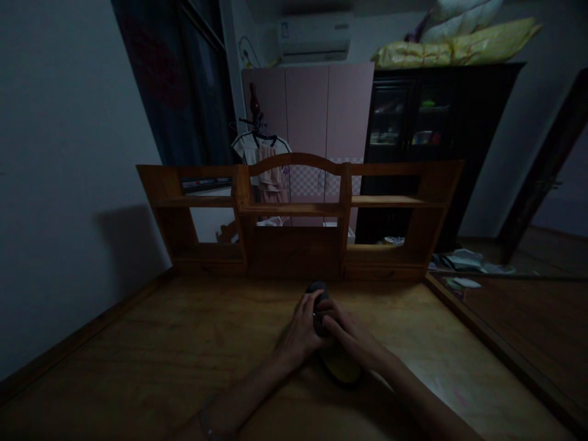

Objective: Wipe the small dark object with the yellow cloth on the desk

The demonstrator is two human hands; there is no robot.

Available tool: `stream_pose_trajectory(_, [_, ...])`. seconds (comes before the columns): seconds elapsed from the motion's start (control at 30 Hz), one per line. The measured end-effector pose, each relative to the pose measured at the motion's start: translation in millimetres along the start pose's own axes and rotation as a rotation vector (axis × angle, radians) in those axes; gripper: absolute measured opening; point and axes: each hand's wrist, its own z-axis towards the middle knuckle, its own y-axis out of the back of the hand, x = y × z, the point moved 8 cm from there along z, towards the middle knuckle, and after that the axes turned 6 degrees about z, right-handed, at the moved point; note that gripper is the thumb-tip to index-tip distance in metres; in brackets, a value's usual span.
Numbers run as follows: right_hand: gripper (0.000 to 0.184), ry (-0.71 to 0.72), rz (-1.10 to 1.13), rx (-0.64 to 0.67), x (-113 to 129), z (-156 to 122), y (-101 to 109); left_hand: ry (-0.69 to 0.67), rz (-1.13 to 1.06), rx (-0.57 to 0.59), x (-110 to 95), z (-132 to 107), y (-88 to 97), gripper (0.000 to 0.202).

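Observation:
A dark sandal (345,370) lies on the wooden desk top (206,343), its yellowish footbed facing up at the near end. My left hand (304,321) is wrapped round the left side of its dark upper, near the far end. From the right, my right hand (342,327) closes over the same upper, fingers bent at what looks like a strap. A small shiny spot shows between the two hands, perhaps a buckle. Dim light and my fingers hide the details of the strap.
A wooden shelf unit (294,209) runs along the desk's far edge. On the left is a white wall (59,184); a raised wooden rim (496,349) borders the right side. Behind stand a pink wardrobe (307,110), hanging clothes (271,162) and a dark cabinet (459,122).

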Motion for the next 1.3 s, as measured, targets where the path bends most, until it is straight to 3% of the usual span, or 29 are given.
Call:
stream_pose_trajectory(0.27, [0.024, -0.007, 0.022, -0.047, 0.3, 1.4, 7.1, -0.024, 0.033, 0.018, 1.4, -1.0, -1.3, 0.099])
stream_pose_trajectory(0.5, [0.026, 0.043, -0.273, -0.019, -3.9, 1.9, -2.1, -0.119, 0.003, 0.061, -9.1, -2.8, -6.4, 0.096])
stream_pose_trajectory(0.87, [0.031, 0.133, -0.575, 0.037, 2.6, 1.0, -12.0, -0.097, -0.007, 0.092, -11.5, -4.6, -0.5, 0.082])
stream_pose_trajectory(1.3, [0.045, 0.153, -0.624, 0.005, 10.0, 2.1, -10.8, -0.108, 0.043, 0.08, -6.0, -6.2, -0.1, 0.082])
